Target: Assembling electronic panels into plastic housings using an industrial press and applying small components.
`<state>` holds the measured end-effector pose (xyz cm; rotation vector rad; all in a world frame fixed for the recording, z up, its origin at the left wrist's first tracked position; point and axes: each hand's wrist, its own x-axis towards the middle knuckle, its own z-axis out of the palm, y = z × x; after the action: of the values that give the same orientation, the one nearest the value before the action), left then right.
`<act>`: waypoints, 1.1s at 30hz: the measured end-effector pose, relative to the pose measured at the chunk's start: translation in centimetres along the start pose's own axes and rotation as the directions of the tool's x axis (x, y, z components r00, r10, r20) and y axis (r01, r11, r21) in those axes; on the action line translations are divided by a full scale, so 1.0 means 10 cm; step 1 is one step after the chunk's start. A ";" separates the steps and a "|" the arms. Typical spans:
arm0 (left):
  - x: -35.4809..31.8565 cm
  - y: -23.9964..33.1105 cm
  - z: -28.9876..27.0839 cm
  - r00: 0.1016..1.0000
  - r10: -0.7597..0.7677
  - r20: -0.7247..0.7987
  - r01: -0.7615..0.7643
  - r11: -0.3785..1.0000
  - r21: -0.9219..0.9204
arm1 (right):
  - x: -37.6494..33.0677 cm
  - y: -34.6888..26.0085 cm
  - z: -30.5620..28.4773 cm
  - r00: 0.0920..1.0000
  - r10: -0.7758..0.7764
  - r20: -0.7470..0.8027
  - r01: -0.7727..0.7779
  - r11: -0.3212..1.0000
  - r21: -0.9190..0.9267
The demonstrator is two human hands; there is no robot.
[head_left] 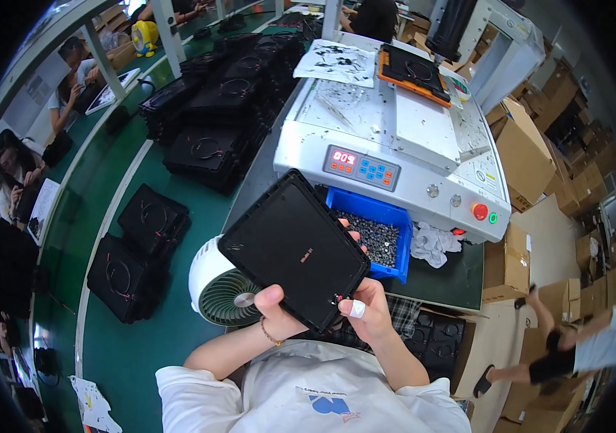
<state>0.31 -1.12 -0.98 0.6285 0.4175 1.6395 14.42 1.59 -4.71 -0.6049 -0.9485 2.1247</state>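
In front of my chest is a flat, rectangular black plastic housing (297, 249), tilted, with a raised rim. My left hand (279, 314) grips its lower left edge, thumb on top; fingertips, apparently of the same hand, show past the right edge. My right hand (369, 310) pinches the lower right corner, a white wrap around its thumb. Beside that thumb sits a tiny red and black piece, too small to make out. Just beyond the housing, a blue bin (405, 252) holds many small metal parts. A white round fan (207, 278) stands left of my hands.
A white press machine (308, 148) with a lit control panel stands ahead; an orange-edged fixture (413, 72) on it carries another black housing. Stacked black housings with wires (207, 148) cover the green bench (171, 339). Cardboard boxes (506, 263) and a walking person (575, 346) are at right.
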 end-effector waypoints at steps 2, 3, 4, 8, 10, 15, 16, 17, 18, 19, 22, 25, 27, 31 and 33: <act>-0.01 -0.01 -0.02 0.993 0.030 0.112 -0.011 0.986 -0.165 | -0.02 0.00 0.03 0.997 -0.063 -0.038 0.062 0.998 -0.022; -0.02 0.00 -0.01 0.994 0.019 0.107 -0.018 1.000 -0.006 | -0.03 -0.02 0.07 0.996 -0.065 -0.060 0.063 0.997 -0.038; -0.01 0.03 0.06 0.995 0.038 0.089 -0.038 0.999 0.006 | -0.03 -0.01 0.05 0.995 -0.088 -0.054 0.085 0.994 -0.063; -0.10 0.39 0.14 0.987 0.162 -0.025 -0.160 0.986 0.051 | 0.01 -0.09 0.01 0.977 -0.130 0.170 0.151 0.981 -0.120; -0.33 0.80 0.15 0.979 0.173 -0.107 -0.166 0.983 0.072 | 0.01 -0.24 0.13 0.970 -0.120 0.211 0.150 0.980 -0.133; -1.47 1.34 -0.39 0.578 0.667 -0.470 -0.555 0.744 0.372 | 0.03 -0.32 -0.23 0.919 -0.307 0.248 0.309 0.950 0.030; -1.73 1.41 -0.42 0.396 0.716 -0.575 -0.482 0.695 0.534 | 0.02 -0.35 -0.24 0.916 -0.305 0.262 0.300 0.952 0.060; -2.13 1.52 -0.42 0.263 0.732 -0.629 -0.414 0.674 0.611 | 0.02 -0.35 -0.21 0.909 -0.304 0.286 0.291 0.953 0.090; -2.36 1.48 -0.55 0.266 0.683 -0.680 -0.429 0.715 0.551 | 0.02 -0.34 -0.26 0.905 -0.319 0.280 0.312 0.948 0.070; -2.65 1.46 -0.59 0.240 0.660 -0.712 -0.385 0.738 0.554 | 0.04 -0.35 -0.28 0.905 -0.310 0.292 0.305 0.950 0.064; -3.62 1.36 -0.83 0.110 0.650 -0.752 -0.408 0.719 0.562 | 0.12 -0.25 -0.31 0.911 -0.277 0.306 0.263 0.961 0.088; -4.28 1.30 -0.59 0.143 0.580 -0.802 -0.455 0.758 0.467 | 0.10 -0.32 -0.30 0.895 -0.289 0.340 0.258 0.957 0.135; -4.60 1.27 -0.64 0.113 0.555 -0.824 -0.372 0.793 0.483 | 0.16 -0.26 -0.33 0.900 -0.280 0.335 0.251 0.960 0.127; -5.04 1.33 -0.58 -0.074 0.445 -0.893 -0.109 0.886 0.451 | 0.18 -0.21 -0.39 0.906 -0.270 0.325 0.243 0.962 0.120; -4.86 1.39 -0.52 -0.080 0.578 -0.812 0.052 0.816 0.575 | 0.14 -0.21 -0.43 0.925 -0.240 0.294 0.229 0.971 0.073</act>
<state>-9.76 -50.82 -4.82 -0.4607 1.9850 2.2264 17.23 5.50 -5.90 -0.1367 -1.0840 2.0438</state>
